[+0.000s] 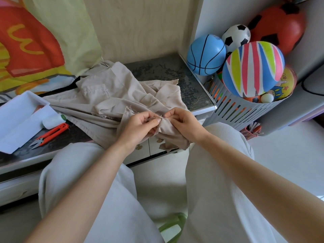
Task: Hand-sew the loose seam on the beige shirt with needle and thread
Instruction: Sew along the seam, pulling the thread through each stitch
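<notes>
— Looking down from over the head, where is the beige shirt [108,95] lying?

— It is spreading across the table [175,71], with one bunched edge hanging off the near side. The left hand [140,127] is curling round that bunch, and its fingers [149,118] are pinching the fold up tight.

— And the needle [158,117]?

— It is showing as a thin line in the gap between the two hands, just above the pinched fold. Its long axis is running side to side, from one hand toward the other.

— Which hand is nearer to it?

— The right hand [184,122]. Its fingers [171,114] are closing together on the needle's right-hand end, while the left thumb is touching the cloth just below it.

— Which end is pointing where?

— It is too fine to tell tip from eye. I am guessing any pull is going to run along that line, away to the right.

— The thread?

— I am not making it out.
</notes>
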Tool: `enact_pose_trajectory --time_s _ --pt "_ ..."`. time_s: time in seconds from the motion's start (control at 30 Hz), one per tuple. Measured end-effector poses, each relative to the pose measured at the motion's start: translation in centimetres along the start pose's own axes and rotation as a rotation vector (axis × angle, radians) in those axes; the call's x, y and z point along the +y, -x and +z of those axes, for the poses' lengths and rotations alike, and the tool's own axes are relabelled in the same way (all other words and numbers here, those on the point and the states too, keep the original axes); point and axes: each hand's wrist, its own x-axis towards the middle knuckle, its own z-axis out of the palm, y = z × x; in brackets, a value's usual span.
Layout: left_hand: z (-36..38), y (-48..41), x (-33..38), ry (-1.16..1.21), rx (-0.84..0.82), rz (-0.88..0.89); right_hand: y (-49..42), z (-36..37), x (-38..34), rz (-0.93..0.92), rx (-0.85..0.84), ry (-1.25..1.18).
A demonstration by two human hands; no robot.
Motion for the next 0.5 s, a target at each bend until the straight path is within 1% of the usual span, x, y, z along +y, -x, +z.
enact_pose_trajectory --time_s 0.07,0.17,0.33,0.5 --pt "0.20 -0.03 -0.04 -0.010 0.008 -0.027 0.10 0.15 -0.12 0.008 0.019 0.019" --pt "0.28 -0.13 -0.13 0.012 0.013 -0.039 0.37 0.39 -0.13 0.003 -0.002 0.032" --pt "0.42 -0.26 -0.38 -0.058 0.048 -0.027 0.73 0.30 -0.60 -0.173 0.140 0.200" --pt "0.42 -0.46 -0.56 -0.088 0.043 -0.042 0.94 0.50 -0.87 -0.315 0.046 0.333"
